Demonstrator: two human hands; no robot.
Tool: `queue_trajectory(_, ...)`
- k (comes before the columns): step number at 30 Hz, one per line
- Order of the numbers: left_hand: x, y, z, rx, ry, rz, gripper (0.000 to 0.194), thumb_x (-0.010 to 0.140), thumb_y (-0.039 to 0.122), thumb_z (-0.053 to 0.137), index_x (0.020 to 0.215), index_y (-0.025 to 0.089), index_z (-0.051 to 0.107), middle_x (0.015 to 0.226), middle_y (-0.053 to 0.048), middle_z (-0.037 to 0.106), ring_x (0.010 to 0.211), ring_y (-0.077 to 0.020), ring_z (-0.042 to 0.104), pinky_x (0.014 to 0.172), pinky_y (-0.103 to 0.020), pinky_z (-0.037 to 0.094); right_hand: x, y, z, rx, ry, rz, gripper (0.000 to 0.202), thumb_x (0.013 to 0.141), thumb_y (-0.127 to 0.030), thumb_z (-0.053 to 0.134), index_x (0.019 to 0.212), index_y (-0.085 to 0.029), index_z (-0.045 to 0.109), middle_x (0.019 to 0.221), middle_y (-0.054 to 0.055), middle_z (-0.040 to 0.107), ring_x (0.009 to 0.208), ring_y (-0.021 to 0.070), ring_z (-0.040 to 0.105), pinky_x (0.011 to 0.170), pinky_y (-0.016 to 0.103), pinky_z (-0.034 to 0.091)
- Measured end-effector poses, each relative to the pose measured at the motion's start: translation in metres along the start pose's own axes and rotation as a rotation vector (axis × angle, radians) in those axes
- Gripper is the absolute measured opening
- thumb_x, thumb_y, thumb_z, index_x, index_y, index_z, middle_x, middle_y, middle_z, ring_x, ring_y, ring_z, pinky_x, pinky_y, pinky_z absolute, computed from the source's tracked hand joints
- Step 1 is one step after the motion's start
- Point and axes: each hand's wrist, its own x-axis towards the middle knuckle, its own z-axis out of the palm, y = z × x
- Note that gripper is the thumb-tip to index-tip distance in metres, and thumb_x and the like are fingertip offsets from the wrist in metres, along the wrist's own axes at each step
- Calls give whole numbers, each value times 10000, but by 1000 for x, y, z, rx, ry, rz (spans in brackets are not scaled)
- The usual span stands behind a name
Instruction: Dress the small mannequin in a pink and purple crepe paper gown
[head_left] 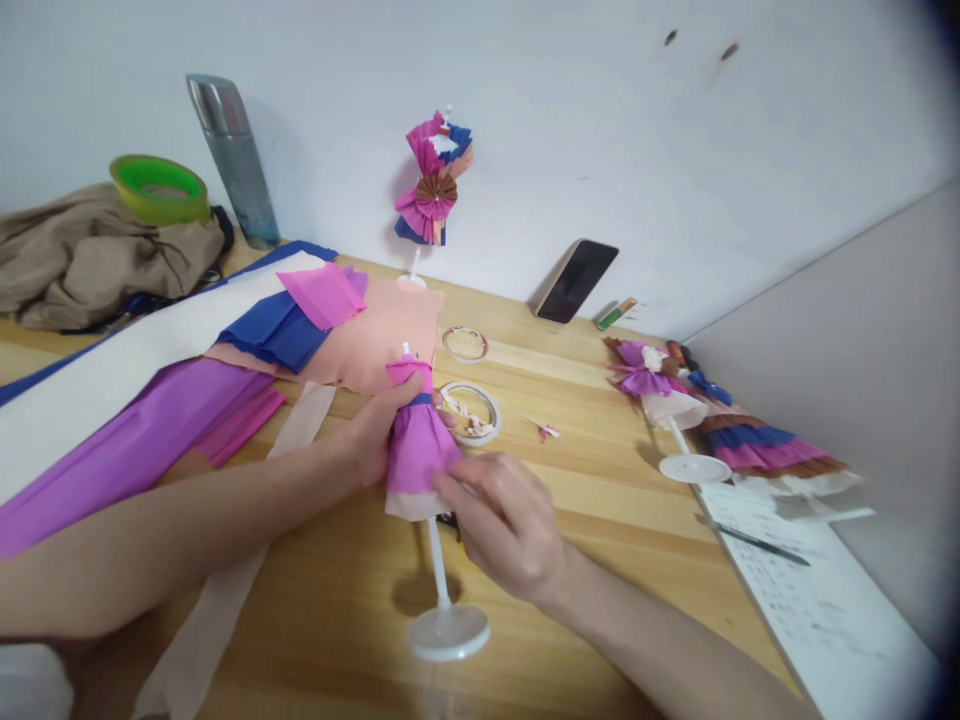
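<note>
A miniature dress form on a white stand (448,632) wears a pink-purple crepe paper dress (421,445) with a blue waistband (421,399) and a pale hem. My left hand (384,425) is wrapped round its upper part from the left, thumb at the bodice. At the skirt's lower right edge, my right hand (506,515) is closed in a pinch on the crepe paper skirt. A small dark object behind the stem is mostly hidden by that hand. Just behind the dress lies a tape roll (480,430) with scraps inside its ring.
Crepe paper sheets in blue, white (97,385), purple (135,440) and peach (394,320) cover the left. Further back are a bottle (238,165), green tape (154,190), a dressed form (435,190) and a phone (577,282). More paper dresses (769,440), a pen (765,545) and a written sheet (810,600) lie right.
</note>
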Motion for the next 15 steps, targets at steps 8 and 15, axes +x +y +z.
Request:
queue_trajectory(8,8,-4,-11,-68,-169,12,358,753,482,683,830,135,640,791,-92,718,745,-224,682,752,-344,540,-6,9,-1,41,-31,114,401,782,-74,549,1180,-121,569,1000,156,600,904,242,602,677,365,554)
queue_trajectory(15,10,-1,-12,-94,-192,37,331,773,449,683,832,126,635,799,-96,710,757,-220,682,749,-334,539,-9,12,1,92,26,156,405,749,4,503,1110,-152,601,929,102,622,848,194,620,666,297,554)
